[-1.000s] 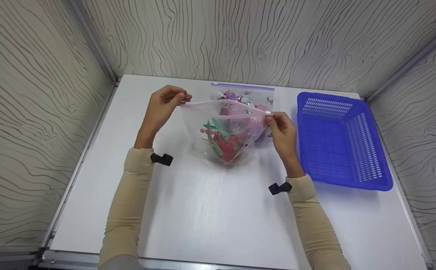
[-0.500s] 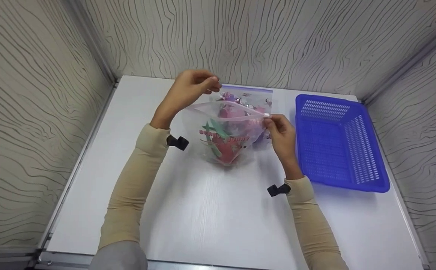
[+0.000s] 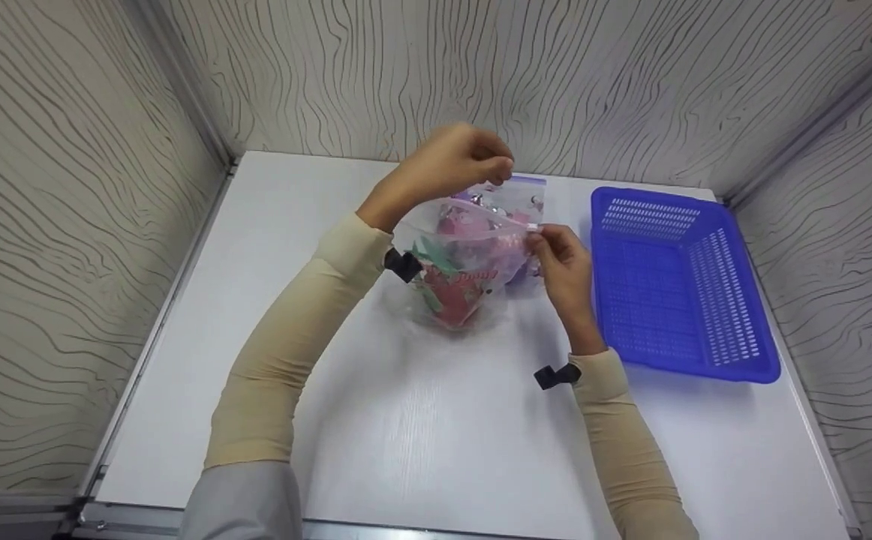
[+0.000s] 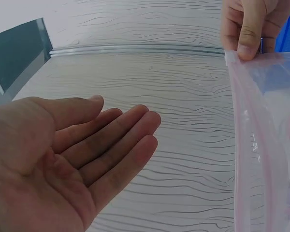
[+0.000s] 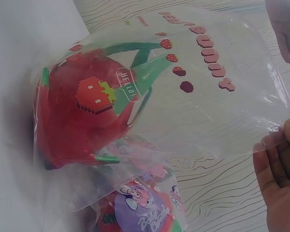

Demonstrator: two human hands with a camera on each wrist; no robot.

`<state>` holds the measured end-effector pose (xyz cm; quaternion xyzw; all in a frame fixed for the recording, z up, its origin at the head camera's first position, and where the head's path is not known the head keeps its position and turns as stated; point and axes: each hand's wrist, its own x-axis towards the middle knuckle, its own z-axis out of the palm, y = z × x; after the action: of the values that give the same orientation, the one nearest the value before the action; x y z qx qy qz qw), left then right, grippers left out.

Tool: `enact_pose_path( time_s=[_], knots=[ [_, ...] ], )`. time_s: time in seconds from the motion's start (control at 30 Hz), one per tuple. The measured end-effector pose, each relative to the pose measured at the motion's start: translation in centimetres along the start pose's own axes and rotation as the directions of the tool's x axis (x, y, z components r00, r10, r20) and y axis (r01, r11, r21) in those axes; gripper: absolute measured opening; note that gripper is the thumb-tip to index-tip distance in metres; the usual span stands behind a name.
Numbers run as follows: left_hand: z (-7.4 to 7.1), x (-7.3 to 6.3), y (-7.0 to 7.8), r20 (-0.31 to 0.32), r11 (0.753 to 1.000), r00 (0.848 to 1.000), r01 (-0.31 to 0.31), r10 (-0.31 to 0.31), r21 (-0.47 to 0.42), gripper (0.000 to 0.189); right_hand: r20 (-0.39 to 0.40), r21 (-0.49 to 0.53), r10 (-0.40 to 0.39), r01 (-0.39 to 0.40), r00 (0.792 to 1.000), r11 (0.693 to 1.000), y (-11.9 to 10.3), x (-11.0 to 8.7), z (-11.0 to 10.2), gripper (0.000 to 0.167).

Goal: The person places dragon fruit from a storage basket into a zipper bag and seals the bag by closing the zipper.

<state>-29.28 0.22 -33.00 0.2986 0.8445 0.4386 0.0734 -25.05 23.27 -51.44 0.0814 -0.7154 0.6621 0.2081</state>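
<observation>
A clear zip bag (image 5: 217,125) with a pink zip edge and red printed lettering stands in the middle of the table. Inside its bottom lies a red dragon fruit (image 5: 63,130) with green tips. My right hand (image 3: 567,262) pinches the bag's top right corner beside the white slider (image 4: 229,58). The zip edges gape apart. Above and behind the bag, my left hand (image 3: 470,157) hovers with loosely bent fingers and holds nothing. The left wrist view shows its palm and relaxed fingers (image 4: 116,137), apart from the bag. My left forearm hides part of the bag in the head view.
Behind the held bag lies another clear printed bag (image 3: 526,196) with a purple zip and something red and green inside (image 5: 106,217). A blue plastic basket (image 3: 687,371) stands on the right of the white table (image 3: 406,427). Patterned walls (image 3: 406,67) enclose the back and sides.
My left hand has let go of the bag's left corner and moved right and back over its top. The right hand still pinches the right corner, nearly unmoved.
</observation>
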Motion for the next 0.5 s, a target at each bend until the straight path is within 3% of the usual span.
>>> enact_pose_path(
  time_s=[0.2, 0.5],
  knots=[
    [1.3, 1.6, 0.5, 0.082, 0.994, 0.996, -0.025, 0.016, 0.107, 0.024, -0.007, 0.022, -0.023, 0.024, 1.0, 0.999, -0.1, 0.1, 0.0, 0.013],
    [3.5, 3.6, 0.7, 0.147, 0.967, 0.989, -0.055, 0.018, 0.249, 0.024, -0.022, 0.008, -0.012, 0.012, 1.0, 1.0, -0.4, 0.1, 0.1, 0.012]
  ],
)
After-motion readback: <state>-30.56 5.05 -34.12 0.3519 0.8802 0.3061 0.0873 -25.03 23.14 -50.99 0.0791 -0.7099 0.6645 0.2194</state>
